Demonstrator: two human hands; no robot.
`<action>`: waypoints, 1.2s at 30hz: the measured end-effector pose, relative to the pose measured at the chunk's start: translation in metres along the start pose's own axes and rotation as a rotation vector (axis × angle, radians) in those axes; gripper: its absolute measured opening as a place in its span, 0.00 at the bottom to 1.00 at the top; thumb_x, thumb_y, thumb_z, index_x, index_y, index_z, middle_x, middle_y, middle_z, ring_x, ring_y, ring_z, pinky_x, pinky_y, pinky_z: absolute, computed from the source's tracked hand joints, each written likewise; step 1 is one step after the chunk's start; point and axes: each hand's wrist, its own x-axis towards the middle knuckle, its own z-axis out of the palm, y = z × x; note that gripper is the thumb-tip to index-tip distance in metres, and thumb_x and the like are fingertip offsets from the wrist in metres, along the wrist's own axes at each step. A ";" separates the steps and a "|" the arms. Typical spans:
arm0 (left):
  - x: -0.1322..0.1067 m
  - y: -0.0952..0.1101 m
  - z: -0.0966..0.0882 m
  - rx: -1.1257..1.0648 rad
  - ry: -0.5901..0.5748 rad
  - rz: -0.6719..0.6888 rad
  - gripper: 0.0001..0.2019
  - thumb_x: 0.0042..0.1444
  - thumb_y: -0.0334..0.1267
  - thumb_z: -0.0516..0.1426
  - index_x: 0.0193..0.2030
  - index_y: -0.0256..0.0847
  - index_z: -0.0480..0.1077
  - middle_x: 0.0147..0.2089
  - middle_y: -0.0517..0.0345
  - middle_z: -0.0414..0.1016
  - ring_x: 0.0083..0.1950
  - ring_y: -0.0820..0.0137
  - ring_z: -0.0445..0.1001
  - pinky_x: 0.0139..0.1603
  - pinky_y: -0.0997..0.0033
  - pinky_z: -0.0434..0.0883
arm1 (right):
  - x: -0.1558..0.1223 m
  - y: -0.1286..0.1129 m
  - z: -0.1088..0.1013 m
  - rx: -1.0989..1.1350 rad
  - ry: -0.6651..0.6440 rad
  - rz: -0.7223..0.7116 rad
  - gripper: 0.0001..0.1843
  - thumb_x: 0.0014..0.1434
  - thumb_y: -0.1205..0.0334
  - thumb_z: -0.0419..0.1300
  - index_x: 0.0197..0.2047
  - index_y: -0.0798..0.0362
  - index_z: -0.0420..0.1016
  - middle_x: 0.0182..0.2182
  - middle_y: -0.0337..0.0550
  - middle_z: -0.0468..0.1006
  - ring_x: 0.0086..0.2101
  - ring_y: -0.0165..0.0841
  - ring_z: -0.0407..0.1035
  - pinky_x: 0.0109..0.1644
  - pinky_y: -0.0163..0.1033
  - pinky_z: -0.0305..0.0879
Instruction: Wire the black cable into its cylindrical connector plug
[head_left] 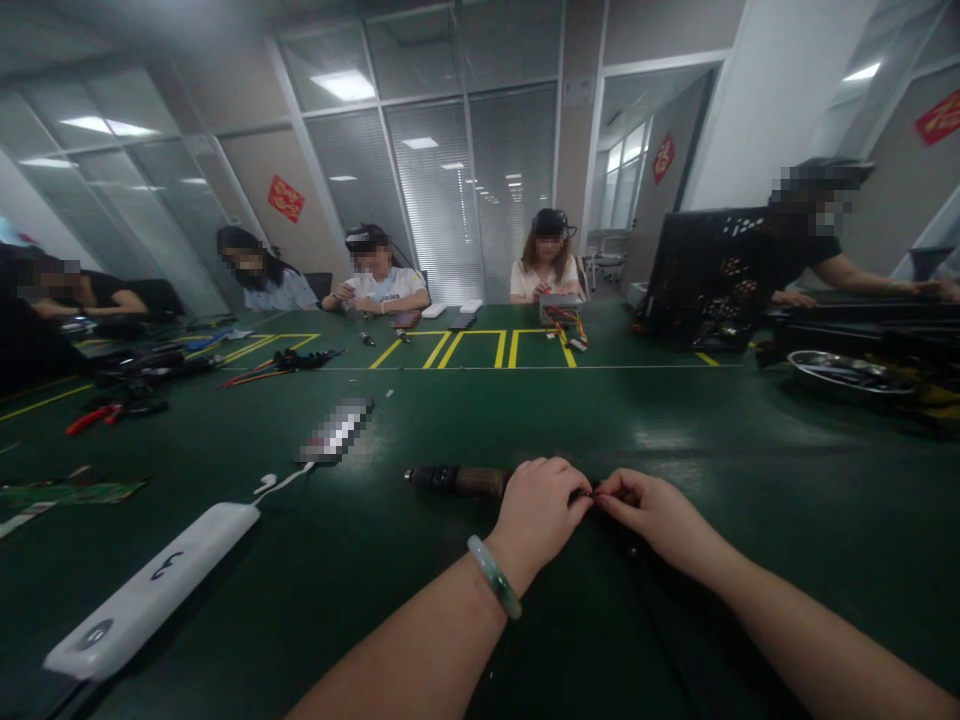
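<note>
A dark electric screwdriver point(459, 481) lies sideways on the green table, its metal tip pointing left. My left hand point(544, 510), with a bangle point(495, 577) at the wrist, is closed over the tool's rear end and hides it. Close beside it, fingertips of my right hand point(651, 512) pinch something small and dark that I cannot make out. The fingertips of both hands nearly meet there. A thin dark cable point(651, 590) runs toward me below the right hand.
A white power bank point(154, 590) is wired to a phone point(335, 432) on the left. Beyond lie red-handled pliers point(94, 418), cables point(289, 365) and a circuit board point(75, 492). A black computer case point(701, 280) and metal bowl point(851, 372) stand right. Several people sit opposite.
</note>
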 end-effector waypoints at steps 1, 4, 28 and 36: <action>0.000 0.000 0.000 -0.007 0.004 -0.002 0.06 0.57 0.39 0.60 0.40 0.45 0.71 0.42 0.62 0.72 0.45 0.67 0.68 0.47 0.64 0.63 | 0.001 0.001 0.000 -0.004 0.002 -0.005 0.09 0.60 0.55 0.57 0.36 0.51 0.74 0.31 0.37 0.79 0.32 0.33 0.72 0.35 0.33 0.64; 0.000 -0.001 0.000 -0.014 0.012 0.001 0.07 0.55 0.39 0.61 0.40 0.44 0.70 0.41 0.62 0.72 0.44 0.66 0.69 0.46 0.64 0.63 | 0.000 0.003 0.002 -0.007 0.004 -0.014 0.10 0.60 0.54 0.57 0.37 0.51 0.73 0.32 0.37 0.79 0.33 0.33 0.72 0.35 0.34 0.64; 0.000 0.000 -0.008 0.017 -0.074 0.038 0.06 0.58 0.39 0.59 0.42 0.45 0.70 0.44 0.62 0.73 0.47 0.66 0.69 0.48 0.63 0.63 | -0.005 0.000 -0.002 -0.049 -0.008 0.028 0.11 0.61 0.52 0.55 0.37 0.51 0.72 0.31 0.38 0.78 0.32 0.34 0.72 0.32 0.34 0.63; 0.001 -0.003 -0.004 0.012 -0.048 0.042 0.07 0.57 0.41 0.61 0.40 0.44 0.69 0.41 0.63 0.73 0.45 0.66 0.69 0.46 0.63 0.63 | -0.005 -0.001 -0.002 -0.042 -0.016 0.028 0.11 0.61 0.53 0.55 0.36 0.51 0.72 0.31 0.38 0.78 0.32 0.34 0.72 0.33 0.34 0.63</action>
